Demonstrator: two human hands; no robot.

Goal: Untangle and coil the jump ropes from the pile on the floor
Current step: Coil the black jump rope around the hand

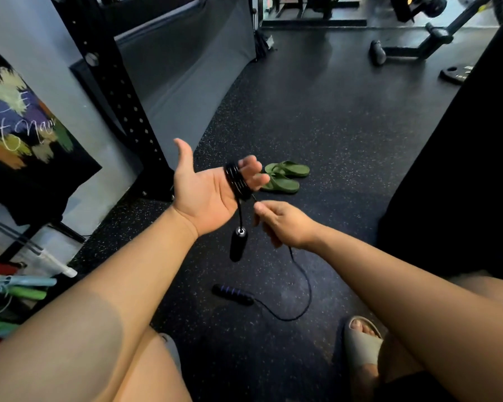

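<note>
Tension decides whether this coil comes out neat. Your left hand (206, 195) is raised palm up with the thumb spread, its grip wide. The black jump rope (238, 181) is wound in several close turns round the straight fingers (251, 165) and is not clutched. One handle (237, 245) dangles from those turns below the palm.

Your right hand (285, 224) has a narrow grip, thumb and fingertips pinching the rope just beside the wraps. From there the loose tail (307, 282) drops in a curve to the floor (331, 126) and runs to the striped handle (233, 294), which lies in front of your knees.

Let the rope slide lightly through that pinch as you lead it round. That way each turn lands snug beside the last one and not heaped on top. Hold the left fingers together and level, because the turns look free to slip off toward the fingertips if they droop.

The dangling handle will probably swing and tug at the first turn, so pinning its cord with your thumb should steady it. Little tail seems left, so expect the striped handle to lift off the floor soon, and slow down as it does. If the tail kinks, let that handle spin freely.

More ropes (21, 288), pale blue and green, lie along the left edge of the floor, well apart.
</note>
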